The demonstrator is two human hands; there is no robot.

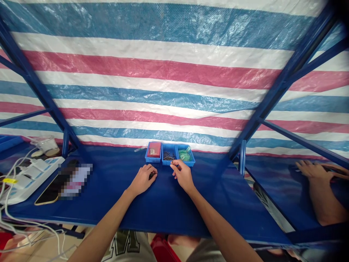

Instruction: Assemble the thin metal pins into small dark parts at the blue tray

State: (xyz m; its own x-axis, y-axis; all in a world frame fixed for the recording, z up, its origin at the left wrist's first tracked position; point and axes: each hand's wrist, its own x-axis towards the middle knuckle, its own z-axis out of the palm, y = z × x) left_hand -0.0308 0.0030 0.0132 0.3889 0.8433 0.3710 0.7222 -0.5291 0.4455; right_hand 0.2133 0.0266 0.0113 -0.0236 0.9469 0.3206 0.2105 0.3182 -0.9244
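My left hand (144, 179) rests on the blue table with its fingers curled. A small dark thing (151, 175) shows between the thumb and fingers, too small to name. My right hand (183, 175) is just in front of the bins, thumb and forefinger pinched on a tiny thing I cannot make out. Beyond the hands, three small blue bins stand side by side. The left bin (153, 159) has a red packet (154, 149) in it. Dark screws (168, 156) lie in the middle bin (169, 163). Green plastic bags (185, 154) fill the right bin (193, 160).
At the left lie a phone (51, 187), a blurred-out patch and a white power strip (35, 178) with cables. A clear cup (47, 145) stands behind them. Blue metal braces (261, 112) rise on both sides. Another person's hand (316, 173) is at the far right.
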